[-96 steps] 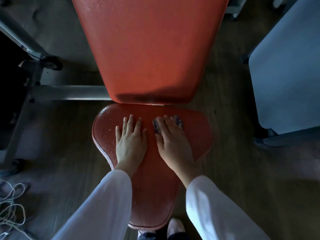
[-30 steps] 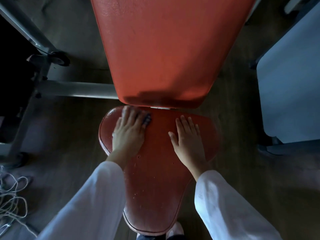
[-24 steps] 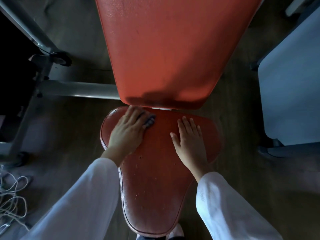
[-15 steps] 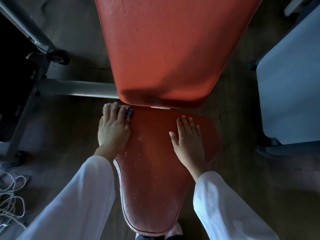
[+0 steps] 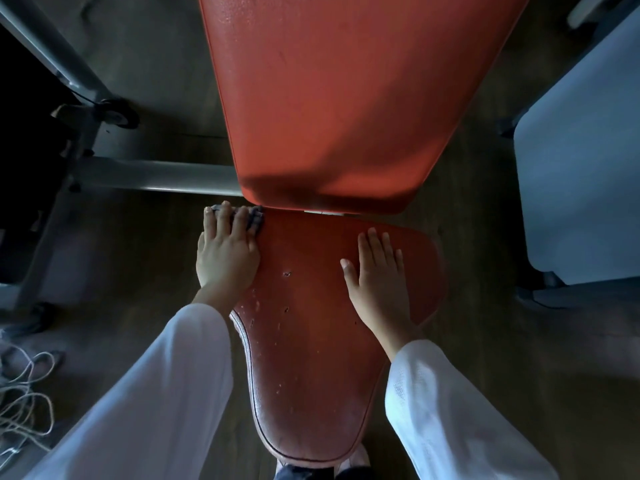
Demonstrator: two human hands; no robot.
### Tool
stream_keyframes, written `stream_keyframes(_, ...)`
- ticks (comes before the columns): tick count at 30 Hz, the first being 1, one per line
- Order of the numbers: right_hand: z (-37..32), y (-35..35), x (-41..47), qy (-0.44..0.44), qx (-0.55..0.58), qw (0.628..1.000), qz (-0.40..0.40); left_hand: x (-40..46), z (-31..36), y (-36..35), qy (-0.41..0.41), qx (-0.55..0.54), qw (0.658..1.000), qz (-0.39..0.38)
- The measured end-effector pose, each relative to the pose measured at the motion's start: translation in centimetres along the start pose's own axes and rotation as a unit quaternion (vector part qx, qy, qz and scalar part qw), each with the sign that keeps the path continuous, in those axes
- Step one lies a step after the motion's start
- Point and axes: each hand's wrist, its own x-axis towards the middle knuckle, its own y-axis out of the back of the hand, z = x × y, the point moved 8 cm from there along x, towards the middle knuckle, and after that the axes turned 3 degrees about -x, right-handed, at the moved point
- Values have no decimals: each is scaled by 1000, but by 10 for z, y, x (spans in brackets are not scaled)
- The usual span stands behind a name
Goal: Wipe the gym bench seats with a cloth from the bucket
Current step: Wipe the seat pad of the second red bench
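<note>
The cloth point(image 5: 252, 219) lies under your left hand point(image 5: 227, 258) at the far left corner of the seat point(image 5: 308, 327), just below the lower edge of the backrest point(image 5: 332, 98). Only a small checked corner of it shows past your fingertips point(image 5: 242, 216); the rest is hidden beneath your palm. Your left fingers are stretched out flat and close together, pressing the cloth down at the seat's edge rather than curling around it, and part of the hand hangs over the side of the seat. Your right hand point(image 5: 379, 282) rests flat on the right half of the seat, fingers straight and slightly spread, holding nothing. The seat's red surface has small worn pits near its middle and pale scuffs along its left rim. Both your sleeves point(image 5: 166, 393) are white. To the left of the seat a grey metal bar point(image 5: 152, 174) runs across the floor, and farther left a tangle of cord point(image 5: 24, 403) lies on the floor.
</note>
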Motion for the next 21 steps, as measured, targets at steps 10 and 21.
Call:
stream_keyframes(10,-15,3,-21,21,37,998,-38,-71,18,-22,-305,20,952,-23)
stream_keyframes(21,-16,2,-41,39,37,994,-98,-96,7,-17,-39,-62,997,33)
